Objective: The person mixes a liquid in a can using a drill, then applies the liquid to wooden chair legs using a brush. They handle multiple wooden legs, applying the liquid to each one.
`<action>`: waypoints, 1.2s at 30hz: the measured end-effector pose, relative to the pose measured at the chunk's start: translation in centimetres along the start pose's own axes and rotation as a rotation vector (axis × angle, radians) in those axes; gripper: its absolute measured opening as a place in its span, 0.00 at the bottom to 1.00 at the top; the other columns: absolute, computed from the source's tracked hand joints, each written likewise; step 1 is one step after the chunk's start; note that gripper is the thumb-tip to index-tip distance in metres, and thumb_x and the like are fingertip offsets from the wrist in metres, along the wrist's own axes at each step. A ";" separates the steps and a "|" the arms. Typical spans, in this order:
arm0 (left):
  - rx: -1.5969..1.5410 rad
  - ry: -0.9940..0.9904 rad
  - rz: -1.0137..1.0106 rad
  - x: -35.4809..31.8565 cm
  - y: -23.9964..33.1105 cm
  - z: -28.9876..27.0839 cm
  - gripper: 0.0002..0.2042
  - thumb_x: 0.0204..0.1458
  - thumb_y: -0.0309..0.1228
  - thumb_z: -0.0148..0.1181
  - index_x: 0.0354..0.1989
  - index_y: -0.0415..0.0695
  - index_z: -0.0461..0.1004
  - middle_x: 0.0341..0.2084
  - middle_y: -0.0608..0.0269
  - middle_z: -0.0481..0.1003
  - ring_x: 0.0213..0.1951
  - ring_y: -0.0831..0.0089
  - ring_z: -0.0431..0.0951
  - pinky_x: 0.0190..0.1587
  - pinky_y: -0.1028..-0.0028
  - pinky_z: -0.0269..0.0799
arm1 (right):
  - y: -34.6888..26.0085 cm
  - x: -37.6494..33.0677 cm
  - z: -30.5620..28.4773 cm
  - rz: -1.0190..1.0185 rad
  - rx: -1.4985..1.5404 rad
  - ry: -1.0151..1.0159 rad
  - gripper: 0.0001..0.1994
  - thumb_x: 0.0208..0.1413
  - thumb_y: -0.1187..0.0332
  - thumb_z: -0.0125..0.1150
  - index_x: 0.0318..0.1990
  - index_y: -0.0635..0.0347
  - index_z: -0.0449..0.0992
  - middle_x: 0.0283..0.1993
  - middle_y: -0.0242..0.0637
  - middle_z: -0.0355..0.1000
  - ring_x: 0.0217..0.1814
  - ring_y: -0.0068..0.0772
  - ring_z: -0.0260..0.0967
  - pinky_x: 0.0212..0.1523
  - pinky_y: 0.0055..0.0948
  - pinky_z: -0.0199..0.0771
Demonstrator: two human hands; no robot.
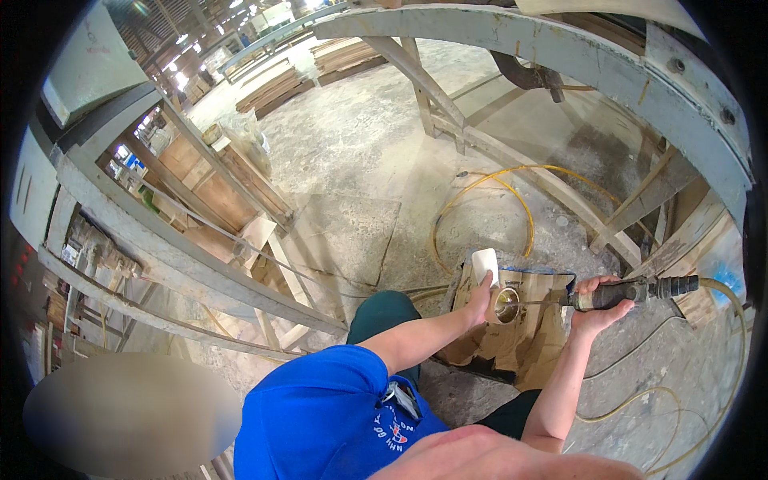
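Observation:
My left hand (480,302) is closed round a small pale piece with a round, gold-brown hollow (506,305). Beside those fingers a white, smooth, rounded part (485,262) sticks up; whether it belongs to the same piece I cannot tell. In my right hand (596,314) lies a black and grey handheld air grinder (636,294), gripped along its body. Its thin shaft (544,302) points left, with the tip at or inside the hollow. Beneath both hands is a torn brown cardboard sheet (544,344) over a low support.
A yellow air hose (740,320) leaves the grinder's rear, and another yellow hose (530,220) coils on the concrete floor. Grey metal frames stand at left (184,240) and right (512,32). Stacked boards (272,86) lie farther back.

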State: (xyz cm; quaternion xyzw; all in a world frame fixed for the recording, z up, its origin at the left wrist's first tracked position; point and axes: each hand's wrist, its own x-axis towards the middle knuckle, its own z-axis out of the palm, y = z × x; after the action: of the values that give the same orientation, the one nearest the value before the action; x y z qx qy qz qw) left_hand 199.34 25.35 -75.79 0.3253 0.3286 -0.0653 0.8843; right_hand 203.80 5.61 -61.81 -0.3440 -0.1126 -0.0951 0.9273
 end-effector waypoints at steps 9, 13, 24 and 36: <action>0.028 0.022 0.017 1.0 -0.2 -0.3 0.29 0.53 0.57 0.48 0.46 0.39 0.66 0.35 0.57 0.72 0.34 0.68 0.73 0.39 0.63 0.71 | 0.2 0.1 -0.2 0.002 0.000 0.011 0.34 0.43 0.28 0.49 0.35 0.56 0.65 0.22 0.35 0.62 0.24 0.33 0.59 0.27 0.33 0.60; 0.046 0.058 0.022 0.4 -0.1 0.8 0.29 0.54 0.56 0.47 0.48 0.39 0.64 0.36 0.57 0.71 0.34 0.68 0.73 0.39 0.63 0.71 | 0.1 0.1 -0.6 0.000 0.013 0.044 0.34 0.43 0.28 0.49 0.35 0.55 0.65 0.23 0.35 0.62 0.24 0.33 0.59 0.27 0.33 0.60; 0.045 0.068 -0.001 0.2 -0.4 1.1 0.28 0.53 0.58 0.47 0.43 0.42 0.67 0.33 0.59 0.71 0.32 0.68 0.72 0.36 0.64 0.72 | -0.3 0.2 -0.8 -0.016 0.031 0.084 0.34 0.43 0.29 0.49 0.35 0.54 0.66 0.24 0.35 0.62 0.24 0.33 0.58 0.28 0.32 0.59; 0.048 0.054 0.005 0.8 -0.4 0.9 0.27 0.53 0.57 0.48 0.42 0.42 0.68 0.33 0.60 0.72 0.33 0.69 0.72 0.39 0.64 0.70 | -0.2 0.6 -1.4 -0.016 0.015 0.056 0.35 0.43 0.28 0.49 0.34 0.56 0.65 0.24 0.35 0.62 0.24 0.32 0.58 0.28 0.32 0.59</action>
State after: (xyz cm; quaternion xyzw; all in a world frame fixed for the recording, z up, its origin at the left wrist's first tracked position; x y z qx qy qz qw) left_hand 200.33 24.54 -75.97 0.3491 0.3498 -0.0622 0.8671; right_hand 204.50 4.48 -62.58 -0.3334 -0.0900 -0.1112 0.9319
